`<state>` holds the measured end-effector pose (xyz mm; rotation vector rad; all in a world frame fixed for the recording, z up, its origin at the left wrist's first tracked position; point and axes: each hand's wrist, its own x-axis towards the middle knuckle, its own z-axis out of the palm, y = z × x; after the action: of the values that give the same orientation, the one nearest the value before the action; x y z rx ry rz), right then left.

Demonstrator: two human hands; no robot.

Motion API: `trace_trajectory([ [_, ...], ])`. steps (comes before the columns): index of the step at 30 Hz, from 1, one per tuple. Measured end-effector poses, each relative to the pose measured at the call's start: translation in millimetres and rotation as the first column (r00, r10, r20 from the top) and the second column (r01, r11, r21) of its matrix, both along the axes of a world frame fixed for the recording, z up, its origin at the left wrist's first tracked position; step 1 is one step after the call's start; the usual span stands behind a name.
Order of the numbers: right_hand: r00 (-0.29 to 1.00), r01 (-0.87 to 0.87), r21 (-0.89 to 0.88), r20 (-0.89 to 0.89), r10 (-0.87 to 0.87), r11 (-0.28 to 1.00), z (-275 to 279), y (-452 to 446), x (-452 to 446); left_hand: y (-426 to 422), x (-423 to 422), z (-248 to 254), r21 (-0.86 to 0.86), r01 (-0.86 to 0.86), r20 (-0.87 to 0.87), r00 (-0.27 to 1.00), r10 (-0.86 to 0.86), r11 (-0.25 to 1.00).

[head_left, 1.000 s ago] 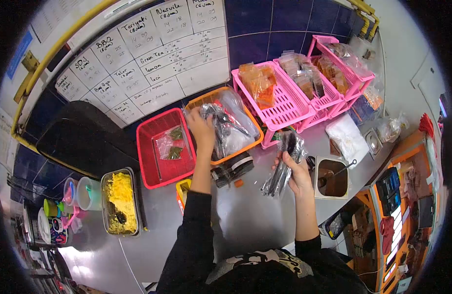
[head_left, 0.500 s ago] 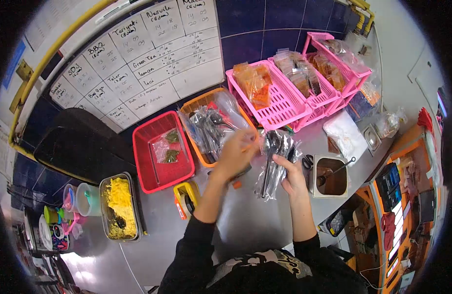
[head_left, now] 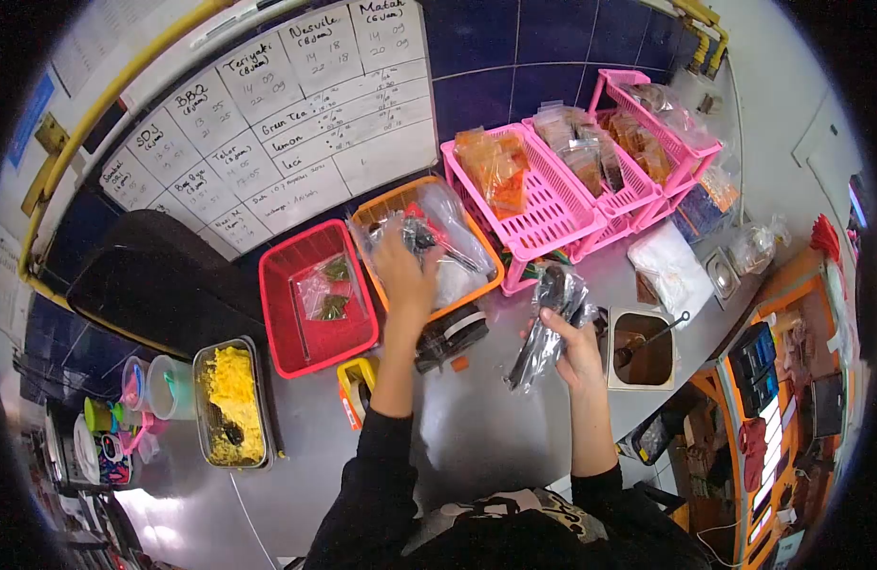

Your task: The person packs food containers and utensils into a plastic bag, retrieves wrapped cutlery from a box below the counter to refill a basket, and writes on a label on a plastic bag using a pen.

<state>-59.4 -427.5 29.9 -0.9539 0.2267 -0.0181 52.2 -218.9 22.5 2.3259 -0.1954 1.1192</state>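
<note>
My right hand (head_left: 573,350) is closed around a bundle of black plastic spoons (head_left: 550,323) in clear wrappers, held tilted above the steel counter. My left hand (head_left: 403,266) reaches over the near left part of the orange basket (head_left: 445,306). Its fingers are blurred and lie among the wrapped black cutlery (head_left: 427,237), so their grip does not show. Beside the black pieces in that basket are a red item (head_left: 437,220) and clear plastic bags (head_left: 460,276).
Left of the orange basket stands a red basket (head_left: 315,359) with small packets. Pink tiered baskets (head_left: 552,237) hold sauce sachets. A yellow tape dispenser (head_left: 355,385), a black device (head_left: 451,337), a tray of yellow food (head_left: 234,399) and a steel container (head_left: 641,380) sit on the counter.
My left hand has moved left from beside the spoon bundle to the cutlery in the orange basket. My right hand keeps the bundle, shifted slightly right and lower.
</note>
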Motion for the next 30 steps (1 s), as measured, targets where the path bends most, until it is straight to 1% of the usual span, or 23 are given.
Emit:
trace_trajectory([
  [1,1.000,0.013,-0.021,-0.002,-0.013,1.000,-1.5,3.3,-1.4,-8.8,-13.9,3.6,-0.217,0.252,-0.190,0.937,-0.294,0.943],
  [2,0.998,-0.032,-0.027,-0.046,0.031,0.999,-1.8,3.9,-0.8,-20.4,-31.5,5.8,-0.462,0.415,-0.302,0.757,-0.579,0.783],
  [3,0.998,-0.032,-0.023,-0.055,0.031,0.999,-5.4,6.3,0.4,-34.2,-51.7,15.2,-0.628,0.486,-0.302,0.567,-0.766,0.607],
  [5,0.998,0.017,-0.095,0.069,-0.011,0.995,-12.5,14.3,6.0,-55.3,-75.2,14.4,-0.827,0.460,-0.176,0.335,-0.926,0.323],
  [6,0.998,0.042,-0.036,0.047,-0.040,0.998,-7.3,17.7,4.4,-56.1,-76.4,10.5,-0.827,0.458,-0.177,0.339,-0.924,0.326],
  [7,0.998,0.037,-0.038,0.046,-0.035,0.999,-7.5,18.5,4.5,-56.4,-76.1,3.9,-0.844,0.427,-0.184,0.335,-0.924,0.324],
  [9,0.995,0.028,-0.204,0.097,-0.008,0.979,-6.3,17.0,5.9,-55.8,-74.3,-3.5,-0.861,0.399,-0.184,0.334,-0.924,0.315],
  [11,0.994,0.029,-0.255,0.109,-0.002,0.966,0.6,19.5,3.8,-54.6,-74.1,-8.7,-0.851,0.415,-0.154,0.389,-0.908,0.322],
  [12,0.993,0.034,-0.300,0.119,0.002,0.953,3.0,20.6,2.4,-55.3,-78.1,-2.3,-0.887,0.321,-0.178,0.424,-0.888,0.332],
  [13,0.993,0.033,-0.299,0.118,0.002,0.954,0.4,18.8,2.5,-55.1,-77.8,-4.9,-0.887,0.320,-0.180,0.424,-0.888,0.333],
  [15,0.992,0.017,-0.352,0.122,0.028,0.936,-6.3,14.4,5.0,-53.3,-73.2,-8.5,-0.926,0.309,-0.109,0.334,-0.936,0.218],
  [16,0.992,0.019,-0.350,0.125,0.026,0.937,-6.1,14.7,5.1,-52.1,-71.1,-7.9,-0.924,0.312,-0.111,0.333,-0.936,0.220],
  [18,0.984,0.005,-0.349,0.167,0.057,0.937,-5.0,14.7,4.1,-48.3,-67.4,-5.6,-0.991,0.120,-0.026,0.239,-0.971,0.056],
  [19,0.985,0.006,-0.347,0.166,0.055,0.938,-4.0,13.6,3.3,-44.8,-65.9,-3.9,-0.991,0.120,-0.028,0.237,-0.971,0.058],
  [21,0.994,0.037,-0.308,0.106,-0.004,0.951,-0.9,9.1,2.9,-33.8,-61.1,-0.4,-0.974,0.184,-0.062,0.352,-0.934,0.135],
  [22,0.996,0.044,-0.283,0.087,-0.020,0.958,-0.4,6.6,3.9,-26.1,-52.7,-6.4,-0.959,0.150,-0.153,0.431,-0.889,0.238],
  [23,0.996,0.041,-0.280,0.086,-0.018,0.959,-3.3,2.2,4.4,-18.3,-44.3,-12.4,-0.942,0.164,-0.159,0.552,-0.819,0.294],
  [24,0.997,0.054,-0.280,0.075,-0.035,0.958,-7.9,-3.8,4.6,-10.1,-35.4,-12.5,-0.921,0.169,-0.157,0.662,-0.733,0.350],
  [26,0.995,0.093,-0.255,0.061,-0.080,0.962,-14.9,-11.8,4.6,17.0,-2.9,-28.5,-0.739,0.128,-0.294,0.822,-0.487,0.662],
  [27,0.995,0.093,-0.255,0.061,-0.080,0.963,-14.0,-11.6,3.3,25.6,15.5,-38.3,-0.738,0.128,-0.295,0.822,-0.487,0.662],
  [28,0.993,0.115,-0.254,0.035,-0.109,0.960,-11.6,-11.5,1.8,32.4,33.7,-47.8,-0.599,0.039,-0.276,0.928,-0.251,0.800],
  [29,0.990,0.137,-0.255,0.010,-0.139,0.957,-10.1,-11.5,0.5,35.7,43.7,-55.8,-0.451,-0.088,-0.205,0.979,-0.007,0.888],
  [30,0.992,0.120,-0.248,-0.009,-0.126,0.961,-11.3,-11.4,0.0,35.4,45.5,-59.1,-0.453,-0.087,-0.201,0.980,-0.007,0.888],
])
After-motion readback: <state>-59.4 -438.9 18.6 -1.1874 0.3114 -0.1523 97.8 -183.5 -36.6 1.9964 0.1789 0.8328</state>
